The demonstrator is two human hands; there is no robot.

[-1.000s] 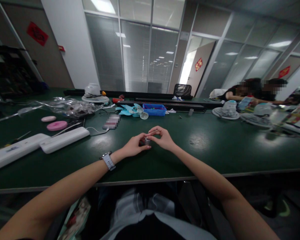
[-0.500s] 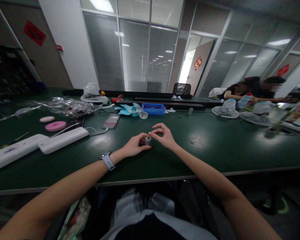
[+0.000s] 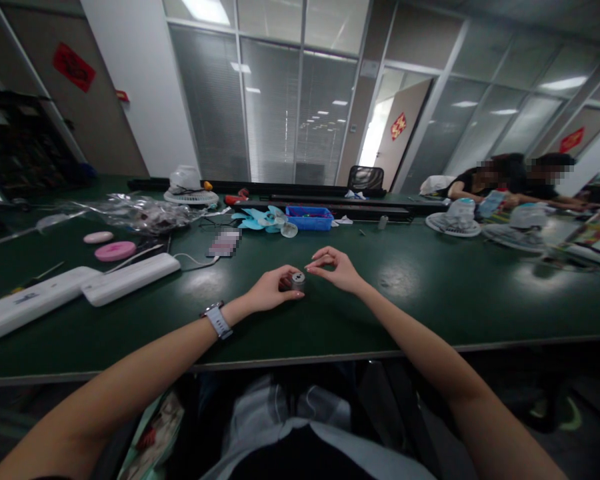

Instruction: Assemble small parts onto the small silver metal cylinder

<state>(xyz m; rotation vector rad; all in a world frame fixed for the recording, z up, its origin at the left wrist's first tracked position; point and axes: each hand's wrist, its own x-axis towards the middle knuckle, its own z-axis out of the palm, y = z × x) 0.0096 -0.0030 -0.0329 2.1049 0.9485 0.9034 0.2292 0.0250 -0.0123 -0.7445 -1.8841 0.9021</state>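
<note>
Qty., frame ctr.: 1 L hand (image 3: 273,288), 1 R hand (image 3: 339,272) are showing. 2 small grey cyls. (image 3: 299,283) are showing, ctr. & upper R of ctr. 2 white pwr. strips (image 3: 133,279), 2 pinkish discs (image 3: 115,251) are lying mid-L. 1 blue tray (image 3: 315,225) is sitting upper ctr. 3 red door signs (image 3: 399,126) are hanging up top.

Dark green table (image 3: 360,327). Grip: left hand (image 3: 267,290) around small metal cylinder (image 3: 299,283). Left of grip: two white oblong cases (image 3: 133,280), pink disc (image 3: 115,251), paler pink piece (image 3: 99,237). Beyond, leftward: phone (image 3: 225,243), crumpled clear plastic (image 3: 145,217). Straight beyond: light-blue fan blades (image 3: 255,219), blue basket (image 3: 313,225). Beyond, right: grey cylinder (image 3: 383,223), white fan grilles (image 3: 453,228).
</note>
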